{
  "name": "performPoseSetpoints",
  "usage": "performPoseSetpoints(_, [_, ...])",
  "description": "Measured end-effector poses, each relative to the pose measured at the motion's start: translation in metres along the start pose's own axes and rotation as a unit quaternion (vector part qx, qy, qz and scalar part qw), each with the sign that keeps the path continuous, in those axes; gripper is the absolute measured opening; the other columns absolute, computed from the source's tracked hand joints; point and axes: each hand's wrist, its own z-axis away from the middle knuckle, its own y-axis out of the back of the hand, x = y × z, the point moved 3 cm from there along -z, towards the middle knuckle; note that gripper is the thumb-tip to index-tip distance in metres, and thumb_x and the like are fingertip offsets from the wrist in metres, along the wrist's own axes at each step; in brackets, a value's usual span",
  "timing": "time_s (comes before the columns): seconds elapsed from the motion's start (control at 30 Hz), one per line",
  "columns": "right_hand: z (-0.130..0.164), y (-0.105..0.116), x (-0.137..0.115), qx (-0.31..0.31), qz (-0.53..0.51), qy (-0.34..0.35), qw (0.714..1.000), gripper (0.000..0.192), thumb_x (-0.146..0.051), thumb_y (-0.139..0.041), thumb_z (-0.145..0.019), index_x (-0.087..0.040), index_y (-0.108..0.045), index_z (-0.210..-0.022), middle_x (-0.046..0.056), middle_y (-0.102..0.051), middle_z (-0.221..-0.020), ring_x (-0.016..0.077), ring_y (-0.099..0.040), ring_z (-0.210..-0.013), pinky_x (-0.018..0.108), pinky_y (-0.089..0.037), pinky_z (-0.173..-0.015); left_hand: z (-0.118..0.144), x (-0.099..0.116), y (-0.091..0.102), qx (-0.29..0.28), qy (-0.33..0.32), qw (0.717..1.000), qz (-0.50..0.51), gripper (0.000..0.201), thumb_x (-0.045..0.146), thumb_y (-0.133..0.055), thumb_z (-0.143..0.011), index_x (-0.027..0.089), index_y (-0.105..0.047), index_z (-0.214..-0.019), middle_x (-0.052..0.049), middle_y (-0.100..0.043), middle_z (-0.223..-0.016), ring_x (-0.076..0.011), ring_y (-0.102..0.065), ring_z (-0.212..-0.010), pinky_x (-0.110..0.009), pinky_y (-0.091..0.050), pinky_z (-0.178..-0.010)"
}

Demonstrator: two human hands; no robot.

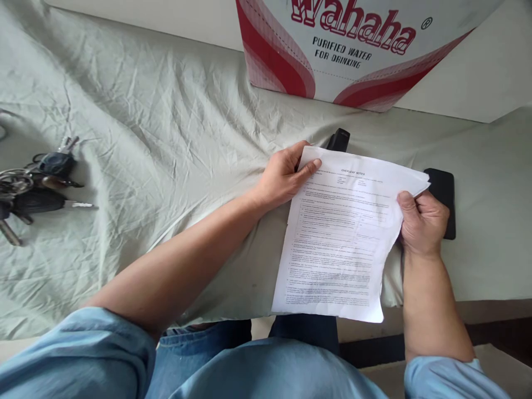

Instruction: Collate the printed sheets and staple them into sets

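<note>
A few printed paper sheets (341, 238), headed "OVERLEAF NOTES", are held up over the front part of the cloth-covered surface. My left hand (285, 174) pinches their upper left edge, thumb on top and fingers behind. On the upper right side, my right hand (424, 219) grips the edge, its thumb in front and its fingers curled. Just behind the sheets' top edge lies a small black object (338, 139), partly covered by the paper. A dark phone-like slab (443, 202) rests beside my right hand, partly hidden by it.
A wrinkled pale green cloth (137, 138) covers the surface. At the back stands a white and red carton (332, 61) marked "Wahaha". Several keys on rings (37, 188) lie at the far left. The cloth's front edge runs close to my lap.
</note>
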Motion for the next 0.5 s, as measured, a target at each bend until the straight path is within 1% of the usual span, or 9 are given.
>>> performPoseSetpoints(0.07, [0.000, -0.001, 0.001, 0.002, -0.007, -0.009, 1.000, 0.058, -0.082, -0.099, -0.089, -0.025, -0.093, -0.086, 0.003, -0.079, -0.078, 0.0214, -0.065, -0.075, 0.038, -0.055, -0.073, -0.001, 0.000, 0.001, -0.006, -0.002, 1.000, -0.021, 0.075, 0.087, -0.086, -0.105, 0.028, -0.049, -0.080, 0.002, -0.048, -0.075, -0.0164, -0.044, -0.070, -0.038, -0.038, -0.066])
performPoseSetpoints(0.13, [0.000, -0.003, 0.004, -0.003, -0.025, -0.022, 0.999, 0.057, -0.081, -0.100, -0.087, -0.024, -0.092, -0.087, 0.003, -0.080, -0.080, 0.0219, -0.067, -0.077, 0.039, -0.057, -0.075, -0.002, -0.001, 0.001, -0.011, -0.003, 0.999, -0.030, 0.074, 0.086, -0.085, -0.106, 0.028, -0.049, -0.079, 0.002, -0.048, -0.073, -0.0164, -0.044, -0.070, -0.038, -0.037, -0.065])
performPoseSetpoints(0.23, [-0.001, -0.006, 0.008, -0.005, -0.054, -0.032, 0.998, 0.054, -0.077, -0.104, -0.084, -0.025, -0.093, -0.093, 0.004, -0.087, -0.089, 0.0235, -0.073, -0.084, 0.040, -0.062, -0.081, -0.003, -0.001, 0.002, -0.020, -0.009, 0.999, -0.030, 0.074, 0.086, -0.086, -0.106, 0.028, -0.049, -0.079, 0.002, -0.050, -0.072, -0.0170, -0.048, -0.070, -0.036, -0.039, -0.063])
performPoseSetpoints(0.3, [-0.002, -0.007, 0.010, -0.001, -0.057, -0.028, 0.998, 0.052, -0.075, -0.105, -0.082, -0.026, -0.093, -0.095, 0.003, -0.088, -0.091, 0.0232, -0.074, -0.084, 0.041, -0.064, -0.084, -0.002, 0.000, 0.002, -0.025, -0.012, 0.999, -0.019, 0.076, 0.089, -0.087, -0.104, 0.028, -0.049, -0.079, 0.001, -0.053, -0.071, -0.0168, -0.051, -0.071, -0.034, -0.042, -0.062])
performPoseSetpoints(0.33, [-0.002, -0.006, 0.011, 0.004, -0.058, -0.024, 0.998, 0.052, -0.075, -0.106, -0.081, -0.026, -0.093, -0.094, 0.003, -0.088, -0.091, 0.0228, -0.074, -0.084, 0.041, -0.065, -0.085, -0.002, 0.001, 0.002, -0.029, -0.010, 0.999, -0.009, 0.076, 0.090, -0.088, -0.102, 0.027, -0.051, -0.080, 0.001, -0.056, -0.071, -0.0168, -0.054, -0.071, -0.033, -0.045, -0.062])
performPoseSetpoints(0.4, [-0.002, -0.005, 0.012, 0.017, -0.066, -0.011, 0.998, 0.053, -0.075, -0.107, -0.080, -0.026, -0.092, -0.095, 0.003, -0.088, -0.091, 0.0223, -0.074, -0.083, 0.040, -0.064, -0.084, 0.000, 0.002, 0.001, -0.043, -0.002, 0.999, 0.022, 0.075, 0.092, -0.091, -0.099, 0.026, -0.060, -0.084, -0.001, -0.066, -0.077, -0.0172, -0.063, -0.075, -0.032, -0.052, -0.065])
performPoseSetpoints(0.5, [-0.002, -0.005, 0.013, 0.028, -0.088, 0.008, 0.996, 0.056, -0.077, -0.109, -0.080, -0.026, -0.091, -0.095, 0.002, -0.087, -0.090, 0.0222, -0.075, -0.086, 0.040, -0.064, -0.086, 0.002, 0.004, 0.000, -0.076, 0.022, 0.995, 0.060, 0.072, 0.091, -0.098, -0.092, 0.022, -0.076, -0.098, -0.005, -0.082, -0.093, -0.0204, -0.078, -0.086, -0.032, -0.063, -0.075])
